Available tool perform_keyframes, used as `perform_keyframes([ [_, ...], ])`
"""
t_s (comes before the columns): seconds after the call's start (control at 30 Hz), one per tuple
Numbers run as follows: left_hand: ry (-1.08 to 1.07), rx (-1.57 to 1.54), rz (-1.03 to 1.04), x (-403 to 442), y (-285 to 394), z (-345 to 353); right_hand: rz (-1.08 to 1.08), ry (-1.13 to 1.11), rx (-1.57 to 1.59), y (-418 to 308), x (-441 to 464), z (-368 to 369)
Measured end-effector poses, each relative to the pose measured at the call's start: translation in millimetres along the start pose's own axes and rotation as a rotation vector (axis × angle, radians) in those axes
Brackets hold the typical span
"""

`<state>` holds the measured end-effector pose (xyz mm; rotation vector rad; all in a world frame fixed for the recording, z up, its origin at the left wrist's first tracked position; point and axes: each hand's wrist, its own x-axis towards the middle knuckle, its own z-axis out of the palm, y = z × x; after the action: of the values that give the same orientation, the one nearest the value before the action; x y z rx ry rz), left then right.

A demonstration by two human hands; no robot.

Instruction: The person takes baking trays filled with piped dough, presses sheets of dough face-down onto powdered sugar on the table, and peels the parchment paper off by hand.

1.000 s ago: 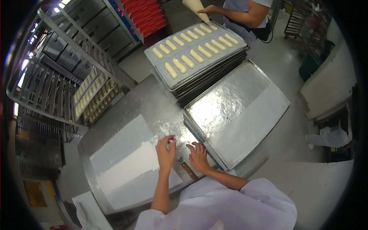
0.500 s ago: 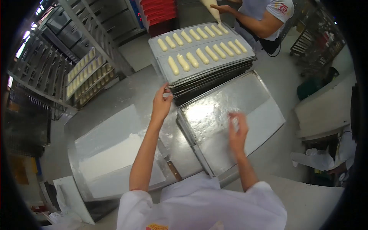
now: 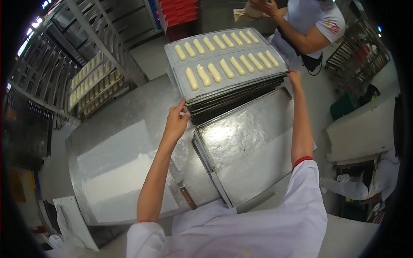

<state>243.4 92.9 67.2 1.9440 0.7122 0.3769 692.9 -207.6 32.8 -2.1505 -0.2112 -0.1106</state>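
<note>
A baking tray (image 3: 220, 57) with two rows of piped pale dough strips (image 3: 215, 73) lies on top of a stack of trays (image 3: 241, 93). My left hand (image 3: 175, 120) has its fingers at the tray's near left corner. At the near right corner, my right hand (image 3: 295, 78) grips the edge with closed fingers. Closer to me lies a second pile of trays, its top tray (image 3: 245, 142) bare metal on one part and covered by a pale sheet (image 3: 258, 172) on another.
On the table's left, a sheet (image 3: 114, 142) bears white powder (image 3: 124, 178). A wooden-handled scraper or knife (image 3: 187, 198) lies near the front edge. A rack (image 3: 107, 38) with filled trays stands left. Across the stack, a co-worker (image 3: 307, 30) holds a piping bag (image 3: 254, 10).
My right hand has moved from above the lower tray up to the filled tray's right corner. My left hand stays at the left corner. The co-worker's piping bag has lifted away from the tray.
</note>
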Motion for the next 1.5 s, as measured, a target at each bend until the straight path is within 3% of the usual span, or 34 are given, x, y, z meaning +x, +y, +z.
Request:
perform_keyframes([
  [0.1, -0.058, -0.165, -0.065, 6.6, -6.0, -1.6, -0.031, -0.002, -0.07, -14.8, 5.3, -5.3],
  [0.23, -0.071, -0.129, -0.075, 7.0, -1.8, -5.2, 0.054, 0.09, -0.291, 2.7, 42.3, 0.6],
  [0.33, -0.075, -0.081, -0.097, 7.0, 2.5, -8.4, 0.011, -0.067, -0.331, 5.4, 45.0, -1.3],
  [0.4, -0.052, -0.213, -0.061, 9.9, -4.5, -8.3, 0.025, -0.166, 0.031, 10.2, 37.2, -1.0],
  [0.57, -0.079, -0.303, -0.169, 15.6, 0.4, -16.9, 0.09, -0.173, 0.063, -0.8, 34.1, -3.1],
  [0.63, -0.07, -0.298, -0.165, 18.3, 1.5, -17.8, 0.154, -0.203, 0.213, -5.3, 32.8, -5.8],
  [0.9, 0.057, -0.321, -0.124, 44.3, -5.8, -12.5, 0.113, -0.193, 0.253, -11.1, 44.3, -19.6],
  [1.23, -0.005, -0.34, -0.245, 67.9, 1.8, -14.5, 0.122, -0.213, 0.226, -23.4, 49.1, -31.7],
  [1.3, -0.168, -0.391, -0.173, 73.1, -4.9, -13.4, 0.063, -0.193, 0.238, 0.5, 59.4, -25.8],
  [1.43, -0.082, -0.472, -0.038, 67.0, 13.6, -21.3, -0.083, -0.175, 0.312, -6.2, 52.5, -31.7],
  [1.5, -0.077, -0.494, -0.005, 62.8, 11.8, -27.2, -0.015, -0.195, 0.306, -15.0, 39.2, -39.6],
])
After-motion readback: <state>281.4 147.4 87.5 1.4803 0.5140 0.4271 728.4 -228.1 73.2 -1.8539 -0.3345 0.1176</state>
